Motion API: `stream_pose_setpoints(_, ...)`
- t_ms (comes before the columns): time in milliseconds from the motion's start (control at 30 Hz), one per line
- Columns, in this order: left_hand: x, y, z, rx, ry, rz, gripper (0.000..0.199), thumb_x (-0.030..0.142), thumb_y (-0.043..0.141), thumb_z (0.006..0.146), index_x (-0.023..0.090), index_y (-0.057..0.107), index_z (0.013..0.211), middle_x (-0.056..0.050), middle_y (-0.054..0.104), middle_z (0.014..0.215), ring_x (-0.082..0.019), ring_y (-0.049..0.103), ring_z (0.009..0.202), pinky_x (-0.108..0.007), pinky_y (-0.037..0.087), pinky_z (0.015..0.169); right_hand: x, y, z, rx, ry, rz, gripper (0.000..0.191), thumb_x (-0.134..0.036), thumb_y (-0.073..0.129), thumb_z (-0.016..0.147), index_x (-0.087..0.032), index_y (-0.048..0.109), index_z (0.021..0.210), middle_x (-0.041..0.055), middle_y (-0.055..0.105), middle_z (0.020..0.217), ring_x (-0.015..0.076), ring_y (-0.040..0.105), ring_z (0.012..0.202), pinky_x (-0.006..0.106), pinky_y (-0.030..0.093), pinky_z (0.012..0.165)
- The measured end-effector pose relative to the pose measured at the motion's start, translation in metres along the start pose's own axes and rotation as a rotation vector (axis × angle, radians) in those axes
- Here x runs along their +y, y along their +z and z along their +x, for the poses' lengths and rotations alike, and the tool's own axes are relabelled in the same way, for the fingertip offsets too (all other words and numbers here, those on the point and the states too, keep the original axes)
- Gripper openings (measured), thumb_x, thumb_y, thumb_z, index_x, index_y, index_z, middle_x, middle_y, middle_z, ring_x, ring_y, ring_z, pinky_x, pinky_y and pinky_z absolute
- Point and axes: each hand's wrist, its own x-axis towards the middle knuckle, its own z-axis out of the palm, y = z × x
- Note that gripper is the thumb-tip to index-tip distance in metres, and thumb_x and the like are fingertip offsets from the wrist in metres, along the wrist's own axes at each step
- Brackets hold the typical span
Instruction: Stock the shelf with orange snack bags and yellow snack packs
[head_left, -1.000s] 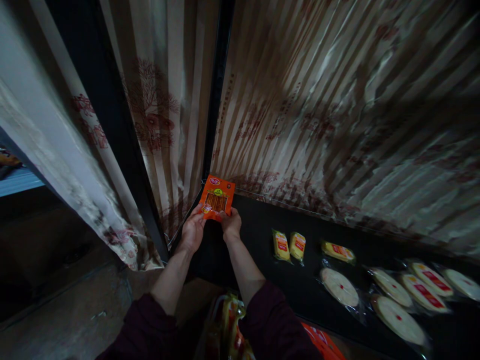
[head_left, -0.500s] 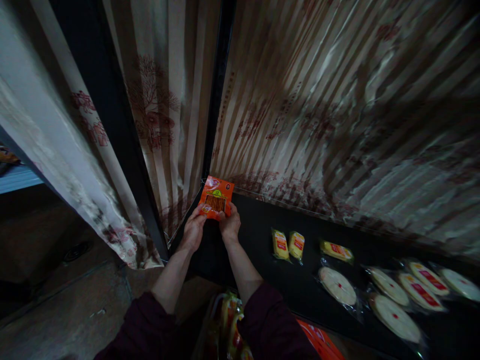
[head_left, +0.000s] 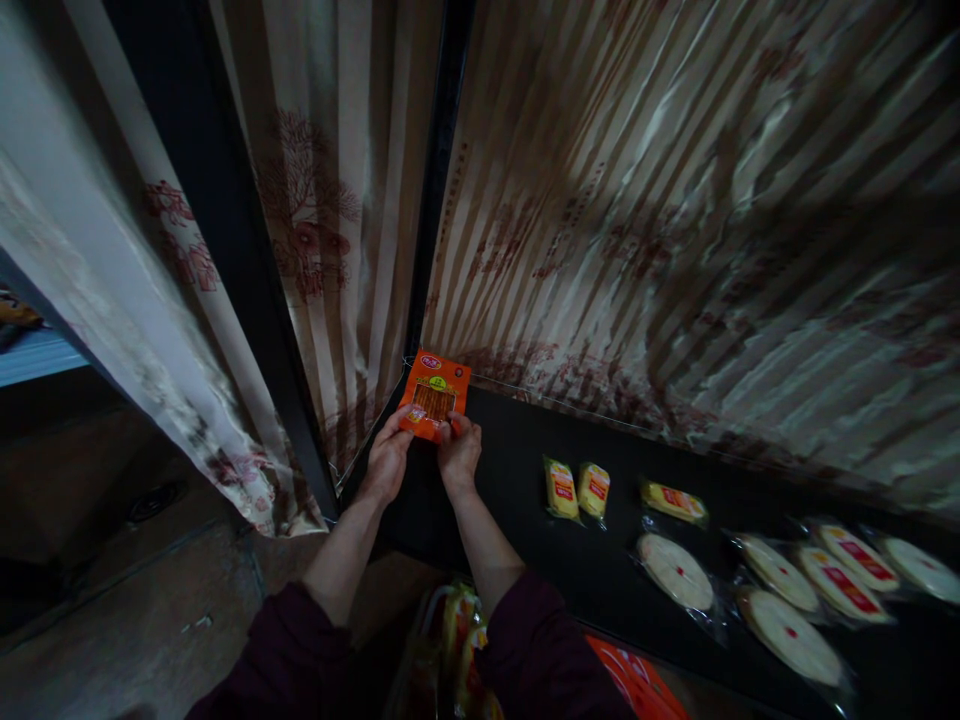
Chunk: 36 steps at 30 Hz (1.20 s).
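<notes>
The thumb of the left hand (head_left: 386, 465) now lies slightly further over the lower-left front of the orange packet (head_left: 435, 397). The right hand (head_left: 460, 458) has slipped slightly lower against the packet's lower-right corner.

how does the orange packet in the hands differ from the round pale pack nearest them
The left hand and right hand grip the orange packet; the round pale pack lies on the black surface. The orange packet is four-sided with a printed front; the round pale pack shows a red mark and clear wrapping. Both are packaged.
</notes>
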Motion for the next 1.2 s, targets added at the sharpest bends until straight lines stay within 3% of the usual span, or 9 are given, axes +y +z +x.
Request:
stream_pose_setpoints(400, -0.001, 0.001, 0.001, -0.065, -0.025, 0.015, 0.039, 0.003, 0.058, 0.066, 0.019, 0.069, 0.100, -0.004, 0.067, 0.114, -0.020, 0.051, 0.123, -0.034, 0.030, 0.110, -0.001, -0.003, 0.001, 0.086, -0.052, 0.069, 0.029, -0.024, 0.047, 0.080, -0.015, 0.066, 0.100, 0.0099, 0.056, 0.100, 0.0193, 0.057, 0.091, 0.031, 0.044, 0.089)
stream_pose_setpoints(567, -0.005, 0.000, 0.002, -0.022, -0.013, 0.015, 0.040, 0.002, 0.059, 0.066, 0.019, 0.067, 0.101, -0.002, 0.069, 0.101, -0.017, 0.056, 0.114, -0.035, 0.031, 0.110, 0.002, -0.002, 0.008, 0.097, -0.030, 0.052, 0.030, -0.023, 0.047, 0.079, -0.015, 0.066, 0.101, 0.0102, 0.054, 0.102, 0.0189, 0.057, 0.092, 0.031, 0.043, 0.091)
stream_pose_setpoints(733, -0.006, -0.001, 0.003, -0.014, -0.036, -0.023, 0.035, 0.003, 0.060, 0.068, 0.017, 0.066, 0.100, -0.005, 0.069, 0.101, -0.019, 0.059, 0.111, -0.038, 0.033, 0.109, 0.004, -0.005, 0.014, 0.080, -0.005, 0.054, 0.030, -0.019, 0.048, 0.078, -0.017, 0.066, 0.102, 0.0086, 0.054, 0.103, 0.0181, 0.056, 0.093, 0.029, 0.043, 0.091)
stream_pose_setpoints(933, -0.007, 0.001, 0.002, 0.008, -0.073, -0.022, 0.030, 0.002, 0.060, 0.067, 0.014, 0.067, 0.093, -0.006, 0.071, 0.098, -0.019, 0.063, 0.104, -0.041, 0.035, 0.108, 0.011, -0.009, 0.018, 0.061, -0.051, 0.029, 0.033, -0.017, 0.045, 0.078, -0.012, 0.066, 0.102, 0.0109, 0.054, 0.103, 0.0185, 0.057, 0.092, 0.030, 0.044, 0.089)
stream_pose_setpoints(1200, -0.006, 0.000, 0.004, 0.031, -0.076, -0.021, 0.028, 0.004, 0.060, 0.066, 0.012, 0.066, 0.092, -0.006, 0.072, 0.091, -0.017, 0.064, 0.100, -0.040, 0.037, 0.108, 0.016, -0.002, 0.022, 0.084, -0.104, 0.019, 0.031, -0.017, 0.045, 0.076, -0.015, 0.066, 0.098, 0.0069, 0.056, 0.099, 0.0166, 0.056, 0.088, 0.030, 0.044, 0.086)
